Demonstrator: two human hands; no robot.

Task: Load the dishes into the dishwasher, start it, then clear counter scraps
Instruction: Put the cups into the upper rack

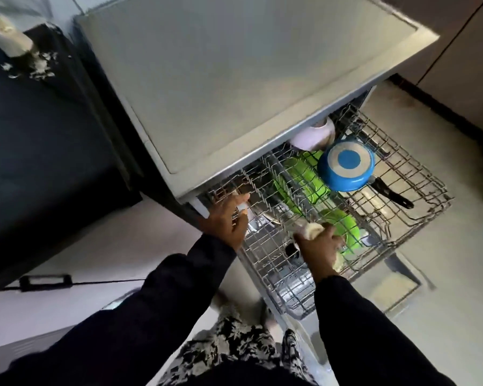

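The pale grey freestanding dishwasher [234, 79] fills the upper middle of the view, its flat top bare, and beside it on the left runs the dark glossy bench [39, 135], where white scraps [37, 69] lie scattered at the far corner near a pale blurred object I cannot identify. Pulled well out over the light floor is the grey wire dish rack [418, 207], already part loaded: bright green plastic plates [301, 179] stand between the tines, another green plate [343, 227] sits nearer the front, and a blue saucepan [346, 165] with a black handle lies upside down toward the back, next to a pale pink rounded dish [313, 135] half hidden under the machine's edge. The left hand [229, 218] has its fingers curled over the rack's left rim wires, steadying it. The right hand [318, 246] grips a small cream-coloured item [396, 231], too blurred to name, low over the rack's front section just beside the near green plate. Loading looks well along, though the scraps are not yet cleared. To do this step well, I would set the item firmly between free tines, angled downward so water drains, clear of the green plates, while the left hand keeps the rack from rolling.
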